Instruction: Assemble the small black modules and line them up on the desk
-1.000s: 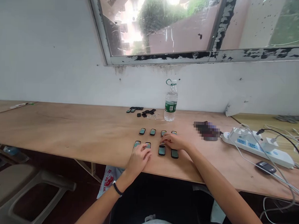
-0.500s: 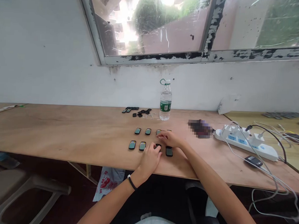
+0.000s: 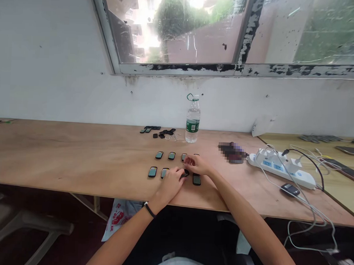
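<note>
Small dark devices with glossy screens lie in two rows on the wooden table (image 3: 76,155). My left hand (image 3: 171,184) rests on the near row, fingers curled on the third device (image 3: 186,173). My right hand (image 3: 196,164) reaches in from the right, fingers pinched over the same device and the far row. Beside my left hand lie two near-row devices (image 3: 152,171); another (image 3: 196,180) lies under my right wrist. Two far-row devices (image 3: 159,154) show plainly.
A water bottle (image 3: 192,120) stands behind the rows, with a heap of small black parts (image 3: 158,130) to its left. A white power strip (image 3: 281,168) with plugs and trailing cables lies at the right, a dark device (image 3: 290,189) beside it. A chair (image 3: 23,227) stands at lower left.
My left hand slid right from the first two near-row devices onto the third one, meeting my right hand. The camera has swung slightly right, shifting everything left in view.
</note>
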A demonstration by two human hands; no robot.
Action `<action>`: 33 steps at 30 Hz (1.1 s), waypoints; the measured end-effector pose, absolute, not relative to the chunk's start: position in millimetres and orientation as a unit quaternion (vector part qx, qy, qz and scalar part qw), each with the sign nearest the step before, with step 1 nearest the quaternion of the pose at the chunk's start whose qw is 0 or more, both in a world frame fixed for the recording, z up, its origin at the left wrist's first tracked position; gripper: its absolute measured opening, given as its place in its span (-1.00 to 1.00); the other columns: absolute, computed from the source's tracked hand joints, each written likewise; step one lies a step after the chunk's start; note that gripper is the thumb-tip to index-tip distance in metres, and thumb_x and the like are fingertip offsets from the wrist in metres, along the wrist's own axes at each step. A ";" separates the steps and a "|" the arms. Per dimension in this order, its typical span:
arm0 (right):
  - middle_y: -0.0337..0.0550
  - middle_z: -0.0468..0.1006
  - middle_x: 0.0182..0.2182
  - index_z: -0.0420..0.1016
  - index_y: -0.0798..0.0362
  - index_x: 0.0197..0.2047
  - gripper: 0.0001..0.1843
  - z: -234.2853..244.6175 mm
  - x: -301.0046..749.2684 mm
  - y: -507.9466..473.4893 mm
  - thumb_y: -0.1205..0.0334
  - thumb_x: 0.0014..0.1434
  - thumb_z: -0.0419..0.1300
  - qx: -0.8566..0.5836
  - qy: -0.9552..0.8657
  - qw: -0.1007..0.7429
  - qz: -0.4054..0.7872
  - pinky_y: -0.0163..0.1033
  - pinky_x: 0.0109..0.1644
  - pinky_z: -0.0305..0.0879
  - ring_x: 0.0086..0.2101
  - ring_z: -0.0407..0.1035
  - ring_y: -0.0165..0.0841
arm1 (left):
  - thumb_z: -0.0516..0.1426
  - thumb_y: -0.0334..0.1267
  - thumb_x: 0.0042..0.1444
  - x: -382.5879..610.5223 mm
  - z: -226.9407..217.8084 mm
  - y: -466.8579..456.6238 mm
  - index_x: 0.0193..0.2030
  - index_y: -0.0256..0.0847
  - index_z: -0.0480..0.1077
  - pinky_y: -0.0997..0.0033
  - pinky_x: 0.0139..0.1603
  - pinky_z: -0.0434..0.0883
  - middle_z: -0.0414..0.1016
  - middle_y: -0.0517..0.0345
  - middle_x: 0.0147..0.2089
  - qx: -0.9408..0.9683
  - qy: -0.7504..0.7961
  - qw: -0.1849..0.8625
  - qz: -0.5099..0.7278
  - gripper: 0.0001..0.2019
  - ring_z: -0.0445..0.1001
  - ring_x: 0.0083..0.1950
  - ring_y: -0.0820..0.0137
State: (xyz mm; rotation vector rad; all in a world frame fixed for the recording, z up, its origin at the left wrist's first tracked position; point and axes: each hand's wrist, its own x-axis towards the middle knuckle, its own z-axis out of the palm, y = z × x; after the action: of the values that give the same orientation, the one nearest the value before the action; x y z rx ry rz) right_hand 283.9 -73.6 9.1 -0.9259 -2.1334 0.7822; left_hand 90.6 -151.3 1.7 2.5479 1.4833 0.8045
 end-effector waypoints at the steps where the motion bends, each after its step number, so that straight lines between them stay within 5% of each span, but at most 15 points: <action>1: -0.21 0.53 -0.42 0.47 0.09 -0.19 -0.88 8.7 284.0 -73.6 0.27 0.18 0.22 -0.355 -0.818 0.340 0.297 -0.33 -0.32 0.27 -0.40 0.38 -0.38 | 0.28 -0.33 0.24 89.3 1.7 -150.7 -0.17 -0.14 0.51 0.25 -0.09 0.42 0.54 0.09 -0.14 0.830 0.489 0.041 0.264 -0.95 0.53 -0.10 0.23; 8: -0.15 0.58 -0.39 0.53 0.10 -0.22 -0.88 10.5 282.4 -76.5 0.25 0.20 0.24 -0.381 -0.816 0.317 0.298 -0.32 -0.32 0.31 -0.38 0.43 -0.35 | 0.39 -0.20 0.12 83.2 11.4 -149.5 -0.23 -0.15 0.55 0.25 -0.11 0.44 0.56 0.12 -0.16 0.810 0.509 0.093 0.276 -0.85 0.54 -0.19 0.26; 17: -0.12 0.62 -0.37 0.58 0.08 -0.27 -0.84 10.2 281.8 -77.6 0.16 0.22 0.27 -0.366 -0.830 0.295 0.299 -0.29 -0.31 0.31 -0.38 0.44 -0.33 | 0.35 -0.27 0.15 83.1 16.9 -149.0 -0.22 -0.18 0.60 0.28 -0.07 0.43 0.61 0.08 -0.15 0.801 0.519 0.121 0.271 -0.92 0.56 -0.16 0.28; 23: -0.20 0.41 -0.55 0.40 0.07 -0.51 -0.52 16.7 279.2 -79.2 -0.06 0.35 0.14 -0.354 -0.851 0.289 0.259 -0.27 -0.41 0.11 -0.50 0.23 -0.39 | 0.30 -0.29 0.18 89.7 17.1 -151.2 -0.33 -0.20 0.59 0.30 -0.08 0.41 0.60 0.07 -0.19 0.800 0.535 0.094 0.254 -0.93 0.56 -0.17 0.27; 28: -0.11 0.47 -0.48 0.39 0.07 -0.59 -0.38 21.9 284.2 -78.0 -0.16 0.39 0.09 -0.316 -0.864 0.266 0.288 -0.24 -0.32 0.22 -0.44 0.31 -0.35 | 0.32 -0.31 0.16 92.0 16.9 -151.8 -0.35 -0.20 0.58 0.31 -0.10 0.39 0.60 0.07 -0.21 0.794 0.548 0.087 0.247 -0.93 0.55 -0.19 0.27; 33: -0.05 0.63 -0.28 0.67 0.07 -0.37 -0.62 17.3 290.7 -73.5 0.02 0.34 0.19 -0.307 -0.872 0.249 0.287 -0.25 -0.23 0.34 -0.31 0.45 -0.30 | 0.36 -0.22 0.17 90.3 15.9 -151.2 -0.34 -0.20 0.58 0.30 -0.13 0.38 0.58 0.06 -0.21 0.798 0.540 0.091 0.249 -0.87 0.54 -0.19 0.25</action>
State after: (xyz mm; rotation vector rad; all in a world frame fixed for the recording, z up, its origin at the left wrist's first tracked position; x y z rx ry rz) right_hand 290.7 -73.5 17.3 -0.8373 -2.3771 0.7833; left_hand 90.3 -151.2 15.9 2.3718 1.6056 0.7406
